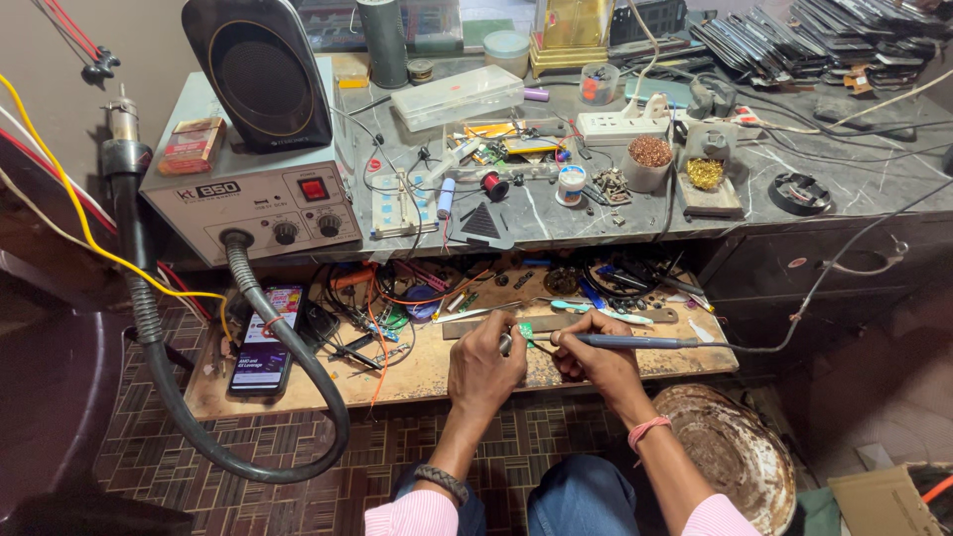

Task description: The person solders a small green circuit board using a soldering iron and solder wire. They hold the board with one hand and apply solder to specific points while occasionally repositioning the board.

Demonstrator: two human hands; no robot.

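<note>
— What were your hands doing?
— My right hand [594, 359] gripped the soldering iron [635, 341], its tip at a small green board [526, 332] on the wooden bench [427, 372] — my left hand [486, 362] pinched tweezers [505, 343] against that board.

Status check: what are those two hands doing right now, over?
Left hand pinching tweezers on small green board. Right hand holding soldering iron, tip at board. Loose wires lie left, apart.

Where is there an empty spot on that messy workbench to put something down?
Bare wood shows on the lower board between the phone and the left hand. The grey top is bare right of the round black holder. Elsewhere, wires and parts crowd it.
</note>
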